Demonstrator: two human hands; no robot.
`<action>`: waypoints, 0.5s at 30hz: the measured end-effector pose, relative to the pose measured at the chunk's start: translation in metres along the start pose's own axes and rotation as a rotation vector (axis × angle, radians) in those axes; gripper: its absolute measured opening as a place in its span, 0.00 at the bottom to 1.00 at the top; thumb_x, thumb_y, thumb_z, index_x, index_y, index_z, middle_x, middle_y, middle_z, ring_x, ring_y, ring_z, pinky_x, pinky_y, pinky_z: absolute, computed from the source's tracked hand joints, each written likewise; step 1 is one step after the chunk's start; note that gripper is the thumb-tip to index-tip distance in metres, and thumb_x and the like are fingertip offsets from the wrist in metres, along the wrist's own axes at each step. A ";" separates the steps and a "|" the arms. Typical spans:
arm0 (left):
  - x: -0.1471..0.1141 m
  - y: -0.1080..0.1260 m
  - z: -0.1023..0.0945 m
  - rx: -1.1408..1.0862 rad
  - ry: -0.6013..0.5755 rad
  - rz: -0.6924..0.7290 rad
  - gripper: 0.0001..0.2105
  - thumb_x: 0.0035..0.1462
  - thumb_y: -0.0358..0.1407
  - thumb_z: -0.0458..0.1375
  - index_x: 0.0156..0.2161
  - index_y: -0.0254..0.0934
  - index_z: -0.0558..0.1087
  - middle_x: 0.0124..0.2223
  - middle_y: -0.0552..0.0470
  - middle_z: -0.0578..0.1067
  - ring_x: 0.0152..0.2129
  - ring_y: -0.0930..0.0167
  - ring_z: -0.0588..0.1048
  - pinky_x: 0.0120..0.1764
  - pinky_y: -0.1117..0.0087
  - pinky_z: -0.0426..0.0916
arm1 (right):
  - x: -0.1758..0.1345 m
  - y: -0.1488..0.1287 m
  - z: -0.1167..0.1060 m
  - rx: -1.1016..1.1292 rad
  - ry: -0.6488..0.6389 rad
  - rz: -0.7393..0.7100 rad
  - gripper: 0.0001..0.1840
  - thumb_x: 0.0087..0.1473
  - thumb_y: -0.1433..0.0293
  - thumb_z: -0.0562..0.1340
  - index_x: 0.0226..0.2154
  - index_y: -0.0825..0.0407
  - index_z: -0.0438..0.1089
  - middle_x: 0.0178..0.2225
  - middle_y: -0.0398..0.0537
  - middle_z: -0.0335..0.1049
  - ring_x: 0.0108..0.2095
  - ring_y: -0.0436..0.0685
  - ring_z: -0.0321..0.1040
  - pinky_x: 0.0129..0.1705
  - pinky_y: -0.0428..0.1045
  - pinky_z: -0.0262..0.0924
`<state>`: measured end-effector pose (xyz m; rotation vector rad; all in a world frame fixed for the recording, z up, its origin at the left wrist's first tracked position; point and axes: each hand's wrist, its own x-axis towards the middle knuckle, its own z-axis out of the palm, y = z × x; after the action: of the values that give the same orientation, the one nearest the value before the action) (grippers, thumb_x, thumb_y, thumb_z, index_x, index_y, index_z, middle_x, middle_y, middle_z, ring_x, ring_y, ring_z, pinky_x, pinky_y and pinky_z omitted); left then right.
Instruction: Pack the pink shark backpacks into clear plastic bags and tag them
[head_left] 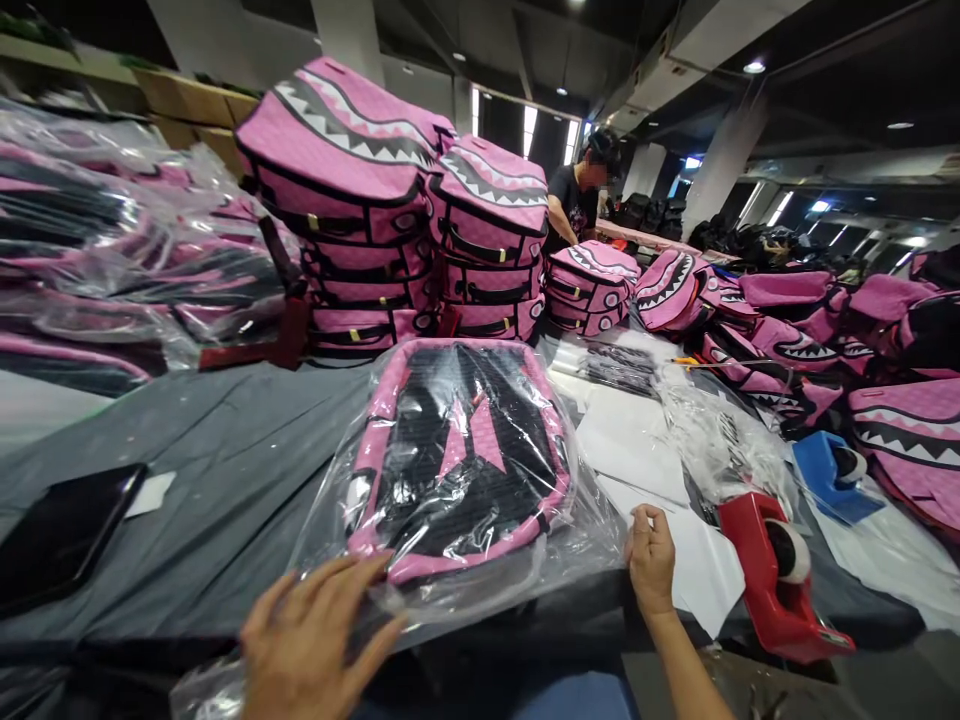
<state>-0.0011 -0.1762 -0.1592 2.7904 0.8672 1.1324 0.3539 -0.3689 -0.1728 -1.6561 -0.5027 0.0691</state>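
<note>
A pink and black backpack (457,460) lies flat inside a clear plastic bag (585,550) on the dark cloth-covered table (247,440). Its black back side, with two pink pieces in the middle, faces up. My left hand (315,630) rests with fingers spread at the near left edge of the bag, by the backpack's lower corner. At the bag's near right corner, my right hand (651,562) is closed, pinching the plastic between thumb and fingers.
Stacked pink backpacks (360,200) stand behind. Bagged ones (112,240) pile up at left, near a black tablet-like object (67,530). To the right are white sheets (637,440), a red tape dispenser (780,580) and a blue one (832,475). A person (576,195) works beyond.
</note>
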 end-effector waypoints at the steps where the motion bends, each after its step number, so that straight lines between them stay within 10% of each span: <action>1: 0.014 0.015 0.001 -0.025 0.042 0.075 0.16 0.65 0.50 0.54 0.50 0.43 0.70 0.40 0.49 0.80 0.41 0.58 0.76 0.58 0.52 0.53 | 0.000 0.001 -0.001 -0.002 -0.007 -0.003 0.30 0.56 0.38 0.57 0.35 0.48 0.62 0.11 0.31 0.54 0.12 0.51 0.54 0.17 0.46 0.49; 6: 0.030 0.046 0.005 -0.217 -0.048 0.033 0.16 0.64 0.54 0.55 0.35 0.44 0.69 0.30 0.59 0.74 0.30 0.66 0.74 0.50 0.59 0.56 | 0.002 0.004 -0.001 -0.017 -0.041 -0.006 0.29 0.57 0.39 0.56 0.35 0.48 0.62 0.11 0.31 0.53 0.12 0.52 0.54 0.17 0.46 0.51; 15: 0.048 -0.008 0.017 -0.296 -0.164 0.036 0.15 0.67 0.51 0.52 0.37 0.47 0.76 0.35 0.57 0.80 0.37 0.66 0.78 0.48 0.62 0.63 | 0.011 -0.009 0.004 -0.115 -0.075 -0.041 0.26 0.60 0.42 0.53 0.35 0.48 0.63 0.11 0.31 0.53 0.12 0.52 0.55 0.18 0.47 0.51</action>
<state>0.0335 -0.1423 -0.1426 2.6171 0.5833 0.9308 0.3596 -0.3608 -0.1625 -1.7597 -0.6066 0.0736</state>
